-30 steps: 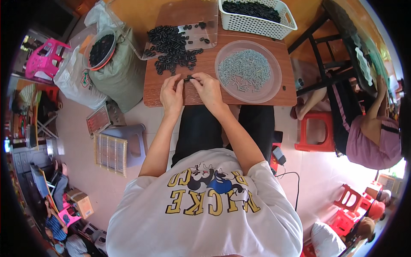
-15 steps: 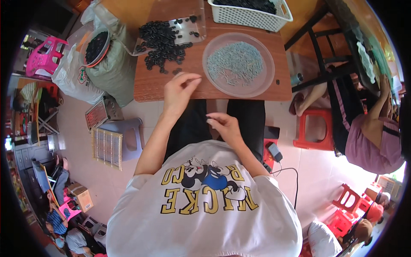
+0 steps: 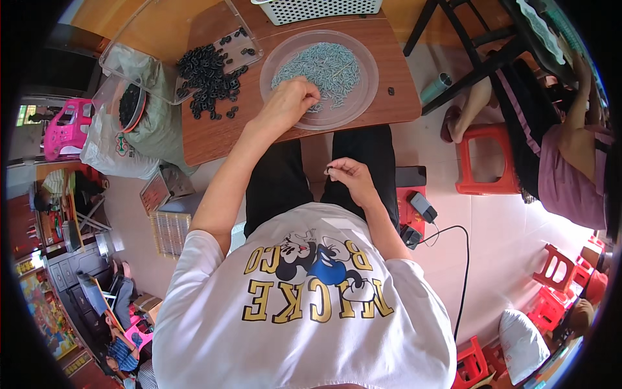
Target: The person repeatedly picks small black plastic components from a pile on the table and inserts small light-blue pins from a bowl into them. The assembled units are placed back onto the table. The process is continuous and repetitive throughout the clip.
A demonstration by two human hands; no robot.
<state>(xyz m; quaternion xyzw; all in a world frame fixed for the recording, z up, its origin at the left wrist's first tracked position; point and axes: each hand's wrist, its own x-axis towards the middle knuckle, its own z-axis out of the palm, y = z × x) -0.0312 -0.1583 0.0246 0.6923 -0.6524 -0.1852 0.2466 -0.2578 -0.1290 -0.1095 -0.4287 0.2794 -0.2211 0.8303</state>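
Note:
Over the near left part of a round clear plastic dish (image 3: 368, 81), my left hand (image 3: 290, 104) is closed in a pinch. Its fingertips are at the small grey-blue pins (image 3: 324, 65) heaped in the dish; whether they grip one is hidden. Lower down, above my lap, my right hand (image 3: 354, 179) pinches a small black piece (image 3: 328, 170) between thumb and forefinger. To the left of the dish lies a pile of small black oval pieces with holes (image 3: 208, 79), partly on a clear plastic tray (image 3: 254, 52). One loose black piece (image 3: 391, 91) rests right of the dish.
Everything stands on a brown wooden table (image 3: 389, 58); a white perforated basket (image 3: 324, 8) is at its far edge. Sacks (image 3: 159, 139) and a bowl of black bits (image 3: 132, 107) are at left. At right are a red stool (image 3: 489, 159) and a seated person (image 3: 570, 168).
My left hand has moved right and away from me, from the table's near edge to the pins. My right hand still pinches near my lap. The view has shifted.

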